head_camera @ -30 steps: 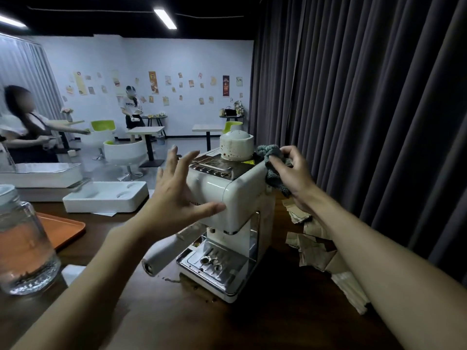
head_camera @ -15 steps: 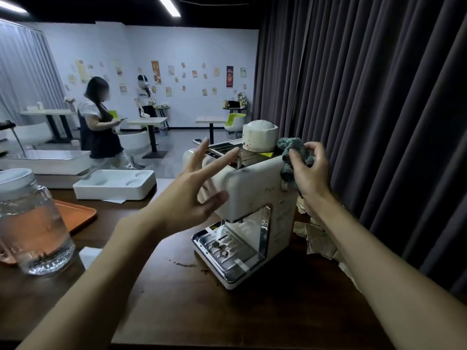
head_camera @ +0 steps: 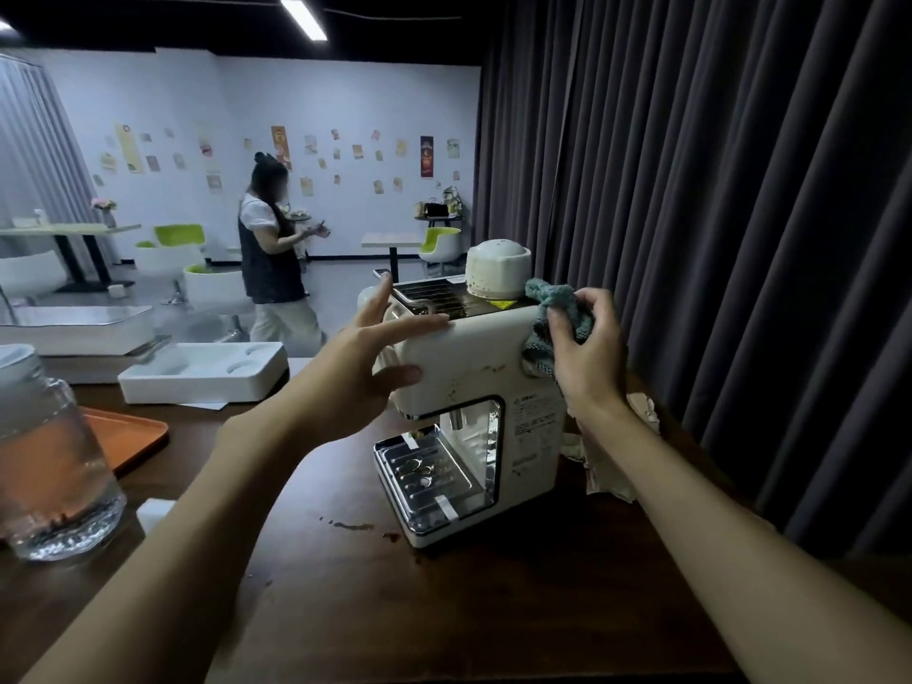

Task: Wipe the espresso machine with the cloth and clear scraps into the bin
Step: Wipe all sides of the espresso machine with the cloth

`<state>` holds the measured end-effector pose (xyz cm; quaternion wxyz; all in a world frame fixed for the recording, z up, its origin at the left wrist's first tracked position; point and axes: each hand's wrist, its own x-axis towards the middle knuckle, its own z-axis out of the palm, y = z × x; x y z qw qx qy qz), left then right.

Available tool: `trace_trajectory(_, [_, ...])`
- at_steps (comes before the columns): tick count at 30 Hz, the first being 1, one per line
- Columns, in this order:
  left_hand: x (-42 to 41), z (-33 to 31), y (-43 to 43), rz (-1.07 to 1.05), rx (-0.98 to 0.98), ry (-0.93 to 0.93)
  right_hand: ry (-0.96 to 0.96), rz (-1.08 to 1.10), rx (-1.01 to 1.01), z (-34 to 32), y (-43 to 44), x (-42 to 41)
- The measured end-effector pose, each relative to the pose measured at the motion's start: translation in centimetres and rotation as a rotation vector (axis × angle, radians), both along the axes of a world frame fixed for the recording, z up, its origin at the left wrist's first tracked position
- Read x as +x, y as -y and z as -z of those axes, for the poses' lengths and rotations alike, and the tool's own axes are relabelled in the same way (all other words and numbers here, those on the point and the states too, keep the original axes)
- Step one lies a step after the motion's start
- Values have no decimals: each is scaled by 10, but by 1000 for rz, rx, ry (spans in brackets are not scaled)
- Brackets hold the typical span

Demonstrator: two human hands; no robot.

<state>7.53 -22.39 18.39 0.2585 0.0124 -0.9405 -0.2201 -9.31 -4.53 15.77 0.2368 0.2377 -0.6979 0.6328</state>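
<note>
A cream espresso machine [head_camera: 474, 387] stood on a dark table [head_camera: 444, 609]; the left hand [head_camera: 365, 367], fingers straight and spread, rested against the machine's upper left edge; the right hand [head_camera: 587, 353] curled its fingers round a bunched teal cloth [head_camera: 557, 303], pressed to the machine's upper right corner; paper scraps [head_camera: 612, 466] lay just behind the machine's right side; no bin was in view. A hard wipe might shove the machine sideways, the flat left hand merely bracing it, or knock the white cap [head_camera: 498, 269] off its top.

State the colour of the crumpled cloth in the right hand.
The crumpled knitted cloth is teal green; the head view shows it best.
</note>
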Motion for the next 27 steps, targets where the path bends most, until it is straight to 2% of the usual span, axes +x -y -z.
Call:
trace_trajectory(4, [1,4,-5,-30,-7,-1,-72,78,56,1,-9,2])
trace_trajectory(7, [3,6,-6,6,-3,23,-253,146,60,6,-12,14])
trace_trajectory(13, [10,4,-5,23,69,54,-583,12,159,12,15,52])
trace_trajectory(18, [11,18,-2,8,34,-46,-744,217,327,23,28,59])
trace_trajectory(21, [13,17,-7,18,68,-43,-816,130,382,37,29,57])
trace_trajectory(24, [15,18,-10,25,111,-42,-971,28,515,54,27,58])
trace_trajectory(27, [15,20,-10,31,132,-51,-1064,121,557,51,22,56])
